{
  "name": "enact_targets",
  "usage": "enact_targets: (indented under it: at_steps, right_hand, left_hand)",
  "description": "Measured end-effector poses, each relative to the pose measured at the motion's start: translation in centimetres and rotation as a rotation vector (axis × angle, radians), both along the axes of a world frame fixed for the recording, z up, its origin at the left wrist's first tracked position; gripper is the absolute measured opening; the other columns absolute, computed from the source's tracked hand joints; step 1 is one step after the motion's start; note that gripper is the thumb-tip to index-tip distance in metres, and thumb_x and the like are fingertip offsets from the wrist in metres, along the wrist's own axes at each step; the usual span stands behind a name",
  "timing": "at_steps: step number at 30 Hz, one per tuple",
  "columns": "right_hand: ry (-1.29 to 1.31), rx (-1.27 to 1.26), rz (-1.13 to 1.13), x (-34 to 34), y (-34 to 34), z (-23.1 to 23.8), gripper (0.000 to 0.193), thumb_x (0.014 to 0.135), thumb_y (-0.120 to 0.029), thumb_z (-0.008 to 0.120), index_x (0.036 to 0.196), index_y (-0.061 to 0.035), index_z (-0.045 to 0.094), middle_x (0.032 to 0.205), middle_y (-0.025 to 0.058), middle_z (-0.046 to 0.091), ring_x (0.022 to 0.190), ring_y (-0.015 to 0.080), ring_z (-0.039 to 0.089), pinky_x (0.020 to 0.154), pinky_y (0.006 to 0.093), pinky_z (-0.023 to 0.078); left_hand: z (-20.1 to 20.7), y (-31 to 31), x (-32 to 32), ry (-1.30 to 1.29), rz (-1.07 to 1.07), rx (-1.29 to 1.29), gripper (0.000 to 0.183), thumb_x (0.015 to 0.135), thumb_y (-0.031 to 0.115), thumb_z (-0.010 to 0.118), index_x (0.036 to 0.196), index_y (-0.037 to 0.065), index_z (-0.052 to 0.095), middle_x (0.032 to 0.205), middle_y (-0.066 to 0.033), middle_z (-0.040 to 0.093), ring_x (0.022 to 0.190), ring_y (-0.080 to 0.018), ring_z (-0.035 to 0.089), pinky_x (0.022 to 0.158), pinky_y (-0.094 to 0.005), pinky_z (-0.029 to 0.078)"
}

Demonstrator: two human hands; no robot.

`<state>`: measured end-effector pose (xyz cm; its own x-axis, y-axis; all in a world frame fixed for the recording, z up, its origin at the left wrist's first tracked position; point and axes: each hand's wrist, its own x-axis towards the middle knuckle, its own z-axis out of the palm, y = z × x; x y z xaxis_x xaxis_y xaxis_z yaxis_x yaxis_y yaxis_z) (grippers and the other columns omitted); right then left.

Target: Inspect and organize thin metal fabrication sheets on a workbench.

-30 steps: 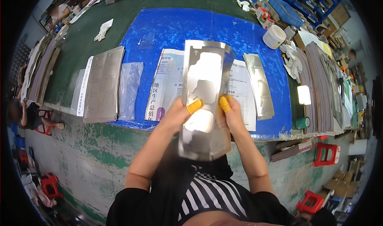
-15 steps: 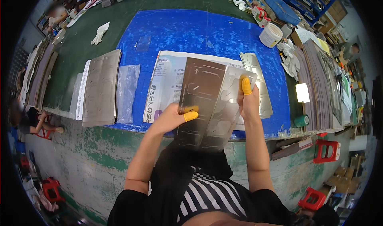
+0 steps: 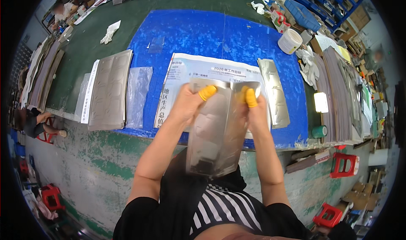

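My left hand (image 3: 188, 103) and my right hand (image 3: 256, 113) both grip a shiny thin metal sheet (image 3: 211, 132) near its far corners. Yellow finger cots cover my thumbs. The sheet, smeared by motion, has a lengthwise line down its middle and slants down toward my lap, past the table's edge. Beneath its far end lies a newspaper (image 3: 169, 92) on a blue mat (image 3: 182, 32). To the right of the paper are narrow shiny metal sheets (image 3: 275, 94) with stamped outlines. A stack of grey stamped sheets (image 3: 109, 89) rests on the left.
Beside the grey stack lies a clear plastic sheet (image 3: 138, 96). Tall piles of boards (image 3: 338, 92) flank the right side, near a white tub (image 3: 289, 41) and a green tape roll (image 3: 319, 131). White gloves (image 3: 111, 31) lie far left. Another person (image 3: 63, 13) sits at the far left.
The metal sheet has swung more upright and dropped nearer my lap. My left hand has moved up to its far left corner, and my right hand has come slightly lower and inward.
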<state>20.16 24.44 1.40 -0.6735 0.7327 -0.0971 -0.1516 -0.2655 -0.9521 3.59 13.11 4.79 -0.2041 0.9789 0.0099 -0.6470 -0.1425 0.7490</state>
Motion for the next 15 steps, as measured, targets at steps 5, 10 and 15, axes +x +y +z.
enact_targets:
  at_steps: [5,10,15]
  right_hand:
    - [0.133,0.180,-0.150,0.2,-0.4,2.5,0.031,0.085,-0.036,0.054,0.091,-0.0051,0.055,0.074,-0.0029,0.054,0.064,0.0031,0.048,0.054,0.0177,0.039]
    - [0.020,0.152,-0.101,-1.0,-0.2,0.9,0.028,0.086,-0.035,0.054,0.090,-0.0081,0.056,0.070,-0.0048,0.052,0.054,0.0018,0.042,0.045,0.0159,0.031]
    - [0.162,0.235,-0.131,0.1,-0.5,2.9,0.031,0.087,-0.029,0.053,0.100,-0.0013,0.054,0.088,0.0028,0.060,0.077,0.0089,0.055,0.067,0.0215,0.045]
  left_hand:
    - [0.2,-0.5,-0.4,0.230,0.171,-0.074,0.022,0.077,0.014,0.066,0.095,0.001,0.063,0.086,-0.0025,0.063,0.074,-0.0071,0.056,0.065,-0.0219,0.045]
    - [-1.2,0.5,-0.2,0.184,0.095,-0.056,0.021,0.077,0.017,0.067,0.090,0.001,0.063,0.076,0.0002,0.060,0.063,-0.0039,0.051,0.052,-0.0196,0.040]
    - [1.4,-0.2,-0.5,0.397,0.277,-0.223,0.020,0.078,0.017,0.066,0.089,0.000,0.063,0.071,0.0022,0.059,0.058,-0.0022,0.048,0.048,-0.0189,0.036]
